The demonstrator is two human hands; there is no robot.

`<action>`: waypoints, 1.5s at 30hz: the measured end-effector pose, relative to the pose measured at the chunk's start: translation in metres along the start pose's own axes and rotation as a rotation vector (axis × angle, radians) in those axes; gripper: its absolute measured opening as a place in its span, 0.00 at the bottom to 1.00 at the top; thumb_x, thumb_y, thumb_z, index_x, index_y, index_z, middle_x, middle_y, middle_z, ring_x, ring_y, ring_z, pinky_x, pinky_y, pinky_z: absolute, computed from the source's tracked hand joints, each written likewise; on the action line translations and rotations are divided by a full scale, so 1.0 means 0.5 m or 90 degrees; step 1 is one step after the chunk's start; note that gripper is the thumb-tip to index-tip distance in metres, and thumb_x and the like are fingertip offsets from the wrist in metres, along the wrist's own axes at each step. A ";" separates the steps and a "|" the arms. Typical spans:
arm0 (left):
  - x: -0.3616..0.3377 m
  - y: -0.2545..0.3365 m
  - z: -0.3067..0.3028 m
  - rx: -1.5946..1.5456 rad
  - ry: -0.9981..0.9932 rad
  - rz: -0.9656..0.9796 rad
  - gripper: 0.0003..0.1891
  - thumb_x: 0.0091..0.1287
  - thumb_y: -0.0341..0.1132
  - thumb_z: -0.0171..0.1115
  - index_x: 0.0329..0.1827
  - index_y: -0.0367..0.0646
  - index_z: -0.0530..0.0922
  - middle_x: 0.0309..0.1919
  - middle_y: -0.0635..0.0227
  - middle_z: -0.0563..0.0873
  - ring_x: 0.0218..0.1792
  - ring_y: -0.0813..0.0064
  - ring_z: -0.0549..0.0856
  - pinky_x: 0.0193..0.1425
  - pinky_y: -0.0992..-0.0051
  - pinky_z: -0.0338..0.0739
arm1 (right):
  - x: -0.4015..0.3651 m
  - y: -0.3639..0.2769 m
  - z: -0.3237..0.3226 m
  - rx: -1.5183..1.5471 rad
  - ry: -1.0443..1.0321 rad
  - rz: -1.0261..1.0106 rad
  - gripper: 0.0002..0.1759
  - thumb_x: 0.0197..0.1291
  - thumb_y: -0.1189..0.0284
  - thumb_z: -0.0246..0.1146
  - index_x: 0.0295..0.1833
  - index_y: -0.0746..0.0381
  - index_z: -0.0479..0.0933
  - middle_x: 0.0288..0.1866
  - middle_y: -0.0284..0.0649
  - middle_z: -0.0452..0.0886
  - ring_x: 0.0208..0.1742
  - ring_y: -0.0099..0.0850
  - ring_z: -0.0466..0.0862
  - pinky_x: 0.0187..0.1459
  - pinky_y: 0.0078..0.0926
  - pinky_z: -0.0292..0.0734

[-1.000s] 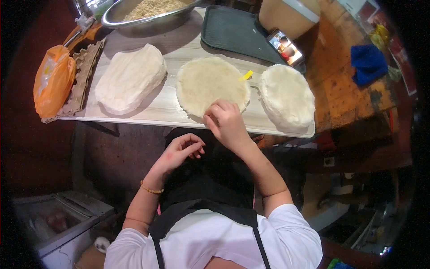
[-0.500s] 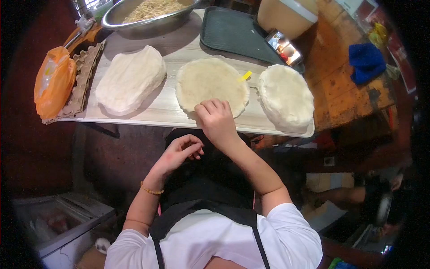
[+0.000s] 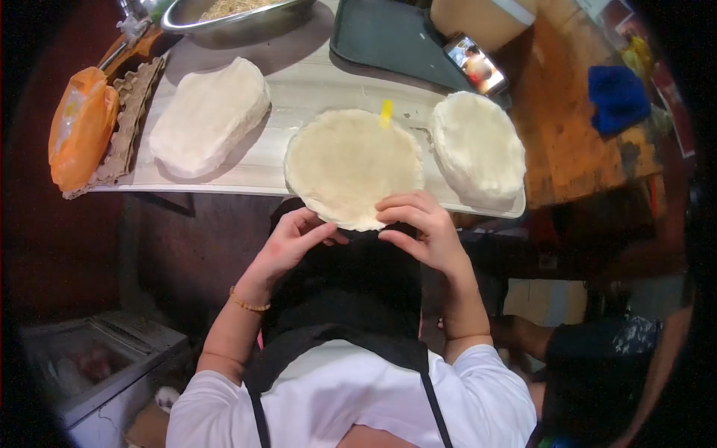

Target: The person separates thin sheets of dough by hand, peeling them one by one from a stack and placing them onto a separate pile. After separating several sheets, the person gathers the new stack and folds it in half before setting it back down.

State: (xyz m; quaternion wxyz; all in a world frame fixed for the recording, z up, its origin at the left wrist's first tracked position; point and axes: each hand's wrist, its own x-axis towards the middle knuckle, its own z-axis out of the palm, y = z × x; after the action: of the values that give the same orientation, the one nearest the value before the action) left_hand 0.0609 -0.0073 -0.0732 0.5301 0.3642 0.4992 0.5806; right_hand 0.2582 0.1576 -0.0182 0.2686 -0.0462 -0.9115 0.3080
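Note:
A thin, pale round dough wrapper (image 3: 351,160) lies in the middle of the table, its near edge hanging past the front rim. My right hand (image 3: 427,230) pinches that near edge on the right between thumb and fingers. At the left side of the same edge, my left hand (image 3: 299,239) has its thumb and curled fingers closed on the wrapper; part of those fingers is hidden. A yellow strip (image 3: 386,114) sticks out at the wrapper's far rim. To the left is a thick stack of white wrappers (image 3: 213,116), to the right another round stack (image 3: 479,149).
At the back stand a metal basin (image 3: 246,31) of shredded filling, a dark tray (image 3: 388,45) and a phone (image 3: 476,63). An orange plastic bag (image 3: 82,131) and egg carton (image 3: 131,119) sit at left. A blue cloth (image 3: 618,98) is on the wooden table. Another person's arm (image 3: 523,336) shows lower right.
The wrapper has been drawn toward me, past the table edge. My right hand moved right and down, and my left hand came up to the wrapper's edge. The yellow strip turned more upright.

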 end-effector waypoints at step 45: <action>0.020 0.024 0.039 -0.040 0.053 -0.045 0.11 0.70 0.28 0.62 0.51 0.30 0.81 0.41 0.61 0.89 0.41 0.75 0.87 0.50 0.75 0.81 | 0.013 -0.011 0.093 0.032 0.089 0.107 0.04 0.62 0.80 0.64 0.40 0.67 0.75 0.40 0.42 0.75 0.35 0.32 0.79 0.33 0.25 0.75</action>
State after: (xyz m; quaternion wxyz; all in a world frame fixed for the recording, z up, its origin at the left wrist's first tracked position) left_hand 0.0747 0.0068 -0.0582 0.5401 0.3047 0.5148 0.5920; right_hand 0.2288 0.1298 -0.0429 0.3061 -0.1372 -0.8755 0.3480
